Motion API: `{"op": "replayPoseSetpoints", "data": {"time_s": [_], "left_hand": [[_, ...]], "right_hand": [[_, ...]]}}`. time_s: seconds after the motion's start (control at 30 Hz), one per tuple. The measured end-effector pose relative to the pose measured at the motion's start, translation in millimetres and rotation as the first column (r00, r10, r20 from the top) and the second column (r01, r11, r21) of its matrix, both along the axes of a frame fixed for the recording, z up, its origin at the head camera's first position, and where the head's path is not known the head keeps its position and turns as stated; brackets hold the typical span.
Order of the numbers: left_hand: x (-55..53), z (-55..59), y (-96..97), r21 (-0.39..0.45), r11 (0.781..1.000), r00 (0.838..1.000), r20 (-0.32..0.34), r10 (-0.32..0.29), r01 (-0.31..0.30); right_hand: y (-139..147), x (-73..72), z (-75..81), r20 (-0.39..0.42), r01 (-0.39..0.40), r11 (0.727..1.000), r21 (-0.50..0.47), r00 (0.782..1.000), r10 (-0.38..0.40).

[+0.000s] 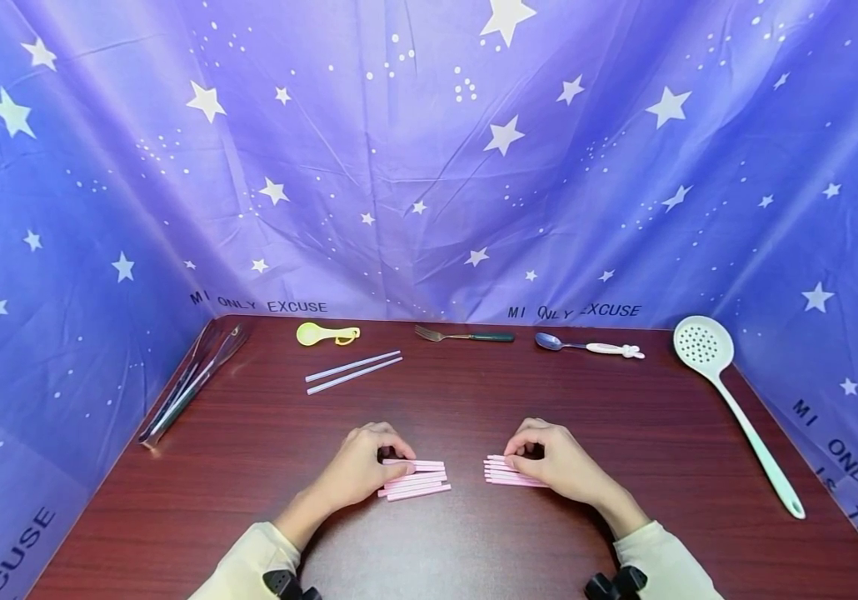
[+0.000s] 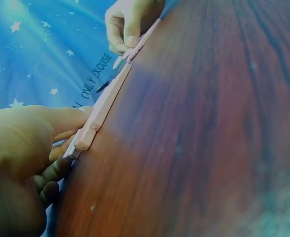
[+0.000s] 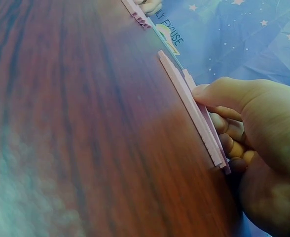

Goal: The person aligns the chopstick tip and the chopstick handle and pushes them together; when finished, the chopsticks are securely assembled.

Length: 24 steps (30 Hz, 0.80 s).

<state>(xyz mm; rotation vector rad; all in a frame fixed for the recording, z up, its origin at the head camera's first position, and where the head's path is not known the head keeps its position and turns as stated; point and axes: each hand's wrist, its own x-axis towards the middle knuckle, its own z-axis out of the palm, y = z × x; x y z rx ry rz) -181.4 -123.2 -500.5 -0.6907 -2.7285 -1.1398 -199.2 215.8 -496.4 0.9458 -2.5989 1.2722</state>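
the left hand (image 1: 361, 462) pinches one bunch of pink sticks (image 1: 418, 492) between thumb and fingers; the right hand (image 1: 560, 462) pinches a second bunch (image 1: 500, 475) the same way. each bunch lies on the table (image 1: 466, 400) under its hand, inner ends pointing into the gap between the hands.

a light, even pinch should serve best, thumb to the near side and fingers behind; squeezing hard could make the sticks roll or splay. the left bunch is fanned unevenly, so it probably needs more squaring up.

the right hand covers its bunch's outer ends from above, and i can't count the sticks or tell which are truly gripped. in the right wrist view, the left hand is mostly cut off.
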Motion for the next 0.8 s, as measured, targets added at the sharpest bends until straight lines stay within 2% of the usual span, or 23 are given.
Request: {"op": "replayPoseSetpoints", "data": {"time_s": [0.5, 0.8], "left_hand": [[-1.6, 1.5, 0.9, 0.039, 0.999, 1.000, 0.013, 0.001, -0.002], [-2.1, 12.2, -4.4, 0.084, 0.996, 0.996, 0.087, 0.003, -0.011]], "right_hand": [[1, -0.7, 2.2, 0.038, 0.018, 1.000, 0.009, 0.999, -0.018], [3, -2.5, 9.1, 0.045, 0.022, 1.000, -0.009, 0.999, -0.021]]}}
